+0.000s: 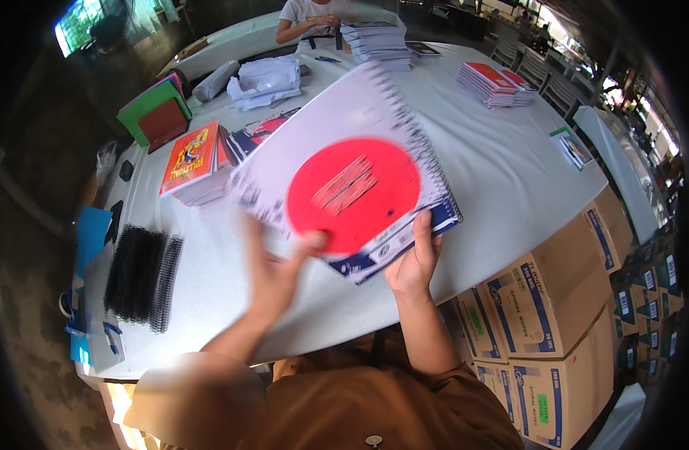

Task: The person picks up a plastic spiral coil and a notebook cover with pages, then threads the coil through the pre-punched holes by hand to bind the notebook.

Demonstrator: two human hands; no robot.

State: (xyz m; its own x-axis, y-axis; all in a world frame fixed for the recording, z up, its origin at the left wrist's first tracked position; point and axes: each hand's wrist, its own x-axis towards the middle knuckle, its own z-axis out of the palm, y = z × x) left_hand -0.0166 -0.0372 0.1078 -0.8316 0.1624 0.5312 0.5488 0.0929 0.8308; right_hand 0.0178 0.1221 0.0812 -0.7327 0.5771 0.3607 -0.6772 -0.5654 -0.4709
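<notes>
A spiral notebook (352, 172) is tilted up over the table, its white cover bearing a big red disc and a dark blue band along the bottom. Black coil binding runs down its right edge. My right hand (413, 262) grips the lower right corner, thumb on the cover and the other fingers behind it. Smeared by motion, my left hand (273, 270) is at the lower left edge with fingers spread. Its thumb overlaps the red disc; whether it touches the cover I cannot tell. Black binding coils (142, 277) lie in a bundle on the left.
Stacked orange-covered notebooks (198, 165) stand left of the held one. Farther off are crumpled white plastic (266, 79), a tall notebook stack (376, 45) and red-covered notebooks (494, 84). Cardboard boxes (547, 307) are piled at the right. A person (314, 22) sits across the table.
</notes>
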